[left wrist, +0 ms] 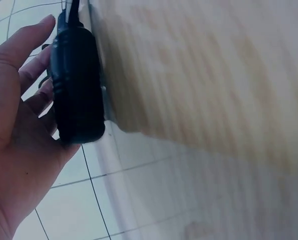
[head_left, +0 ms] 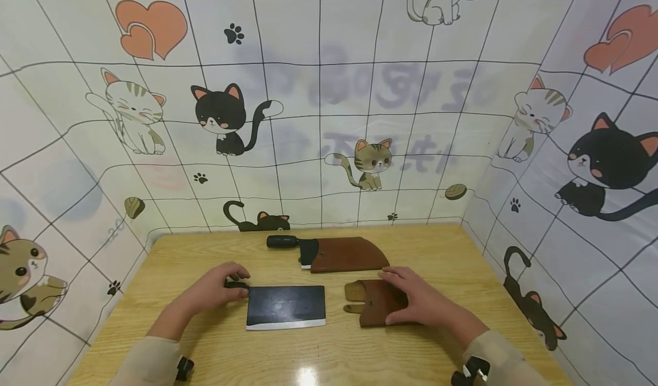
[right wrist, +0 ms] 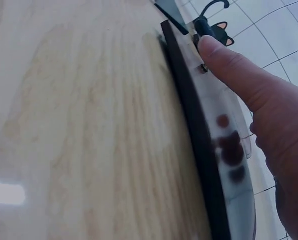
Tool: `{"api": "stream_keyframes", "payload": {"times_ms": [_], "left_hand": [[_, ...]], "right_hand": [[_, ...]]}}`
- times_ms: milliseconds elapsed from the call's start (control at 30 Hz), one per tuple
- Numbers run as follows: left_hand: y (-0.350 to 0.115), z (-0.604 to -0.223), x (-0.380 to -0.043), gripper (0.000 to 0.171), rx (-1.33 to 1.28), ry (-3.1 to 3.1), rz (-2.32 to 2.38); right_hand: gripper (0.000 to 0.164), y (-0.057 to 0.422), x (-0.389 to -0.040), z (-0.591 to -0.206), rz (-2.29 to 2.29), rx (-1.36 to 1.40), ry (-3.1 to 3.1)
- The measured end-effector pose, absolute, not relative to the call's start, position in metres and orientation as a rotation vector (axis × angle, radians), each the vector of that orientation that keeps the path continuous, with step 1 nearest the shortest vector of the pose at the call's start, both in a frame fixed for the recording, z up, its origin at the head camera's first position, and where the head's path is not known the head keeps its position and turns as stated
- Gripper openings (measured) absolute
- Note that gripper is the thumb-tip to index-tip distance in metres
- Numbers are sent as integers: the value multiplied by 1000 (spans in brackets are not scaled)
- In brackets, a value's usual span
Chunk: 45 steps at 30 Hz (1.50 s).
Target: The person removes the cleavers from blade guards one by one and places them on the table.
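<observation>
A cleaver (head_left: pixel 286 305) with a dark blade and a bright edge lies flat on the table, its black handle pointing left. My left hand (head_left: pixel 218 286) is at that handle, thumb on the near side and fingers beyond it. In the left wrist view the ridged handle (left wrist: pixel 78 85) stands between palm and table, with loose fingers behind it. To the right lies a brown leather sheath (head_left: pixel 377 309) with two tan snap straps at its left end. My right hand (head_left: pixel 418 300) spans its right part, thumb at the near edge, fingers at the far edge. The right thumb (right wrist: pixel 239 75) looks straight.
Behind them lies a second knife with a black handle (head_left: pixel 281 241), its blade mostly inside a brown curved sheath (head_left: pixel 349 254). The wooden table (head_left: pixel 257 357) is enclosed at the back and sides by a cat-patterned cloth (head_left: pixel 319 89).
</observation>
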<state>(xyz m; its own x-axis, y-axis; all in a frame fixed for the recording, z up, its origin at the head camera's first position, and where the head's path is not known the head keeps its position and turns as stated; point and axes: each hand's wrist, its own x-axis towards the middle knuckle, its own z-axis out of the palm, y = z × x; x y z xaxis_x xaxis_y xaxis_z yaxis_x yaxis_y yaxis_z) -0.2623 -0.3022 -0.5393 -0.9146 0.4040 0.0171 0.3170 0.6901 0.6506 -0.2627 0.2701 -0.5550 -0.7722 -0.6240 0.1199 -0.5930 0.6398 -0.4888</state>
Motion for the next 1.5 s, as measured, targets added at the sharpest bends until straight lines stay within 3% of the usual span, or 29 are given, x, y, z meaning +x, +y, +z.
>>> {"api": "stream_keyframes", "payload": {"times_ms": [667, 1067, 1500], "left_hand": [[-252, -523, -309, 36, 741, 2918, 935], [-224, -522, -356, 49, 797, 2976, 879], [-198, -523, -382, 58, 726, 2923, 721]], "right_hand": [[83, 247, -306, -529, -722, -1110, 2950], [86, 213, -340, -522, -627, -1091, 2905], [100, 172, -366, -524, -532, -1030, 2830]]}}
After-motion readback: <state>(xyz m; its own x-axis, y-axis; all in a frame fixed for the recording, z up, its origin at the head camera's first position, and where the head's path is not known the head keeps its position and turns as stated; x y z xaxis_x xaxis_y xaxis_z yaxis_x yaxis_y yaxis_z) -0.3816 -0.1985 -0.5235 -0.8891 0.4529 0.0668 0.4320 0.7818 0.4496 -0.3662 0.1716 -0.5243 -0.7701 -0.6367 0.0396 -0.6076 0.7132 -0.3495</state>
